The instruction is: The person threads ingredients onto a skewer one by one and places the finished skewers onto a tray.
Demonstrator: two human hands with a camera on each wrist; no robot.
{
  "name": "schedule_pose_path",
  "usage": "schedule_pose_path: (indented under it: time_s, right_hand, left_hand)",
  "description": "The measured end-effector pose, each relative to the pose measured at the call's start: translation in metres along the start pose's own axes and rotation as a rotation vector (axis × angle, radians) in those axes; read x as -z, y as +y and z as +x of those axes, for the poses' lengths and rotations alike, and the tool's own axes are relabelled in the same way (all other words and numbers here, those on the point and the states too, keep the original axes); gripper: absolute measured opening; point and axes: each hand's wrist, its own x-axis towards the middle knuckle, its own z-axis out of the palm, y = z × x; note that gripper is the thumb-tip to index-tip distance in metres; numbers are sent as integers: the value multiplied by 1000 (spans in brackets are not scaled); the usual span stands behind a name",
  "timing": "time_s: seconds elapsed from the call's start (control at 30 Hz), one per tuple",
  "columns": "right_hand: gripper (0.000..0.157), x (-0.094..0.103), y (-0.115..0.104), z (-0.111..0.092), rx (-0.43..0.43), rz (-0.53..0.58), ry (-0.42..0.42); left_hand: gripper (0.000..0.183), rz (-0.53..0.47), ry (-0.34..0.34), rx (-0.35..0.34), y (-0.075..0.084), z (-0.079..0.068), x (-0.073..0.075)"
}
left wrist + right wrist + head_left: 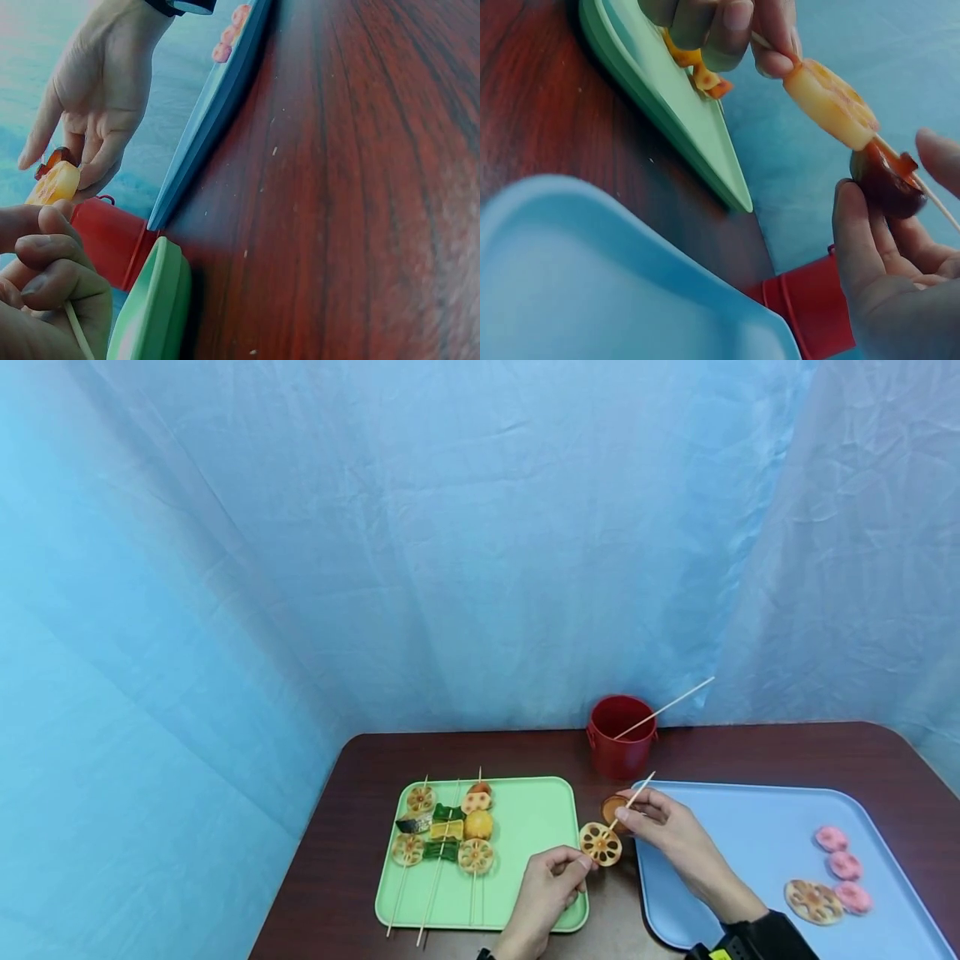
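Near the front middle, my left hand (543, 893) pinches a thin wooden skewer (645, 783) just below a lotus root slice (600, 845). The slice is threaded on the skewer, which slants up to the right. My right hand (675, 839) holds a glossy brown rounded food piece (889, 191) beside the upper part of the skewer. In the right wrist view the skewer tip extends past this piece, close to the thumb. Whether the skewer goes fully through the brown piece is unclear. The left wrist view shows the skewer's lower end (77, 330) below the left fingers.
A green tray (532, 810) on the left carries several loaded skewers. On the right, a blue tray (735, 843) has pink ring-like pieces (845, 866) and another lotus slice (813, 902). A red bucket (621, 756) with a bare skewer (682, 696) stands behind the hands.
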Motion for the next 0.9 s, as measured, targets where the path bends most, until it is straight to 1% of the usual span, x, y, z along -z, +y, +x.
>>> schedule_pose_path:
  time_s: [0.13, 0.2, 0.3, 0.47, 0.53, 0.7, 0.8, 0.9]
  right_hand:
    - [62, 10, -3, -1, 4, 12, -8]
    - [65, 19, -6, -1, 0, 15, -9]
    - [69, 36, -8, -1, -10, -23, 11]
    - [77, 68, -10, -7, -36, -173, 51]
    - [77, 81, -11, -11, -45, -223, 48]
    - [75, 111, -13, -19, -60, -303, 15]
    - [71, 128, -11, -24, -40, -411, -18]
    - [63, 143, -7, -30, 11, -550, -45]
  left_hand:
    - [26, -2, 4, 2, 1, 0, 3]
    - [27, 3, 8, -4, 1, 0, 5]
    - [28, 15, 12, -7, 2, -1, 9]
    - [26, 24, 22, 1, 4, 0, 16]
    - [27, 22, 27, 6, 4, 0, 18]
    - [26, 13, 39, 8, 4, 1, 22]
    - [26, 12, 39, -3, 4, 0, 23]
    - [26, 14, 40, -13, 4, 0, 23]
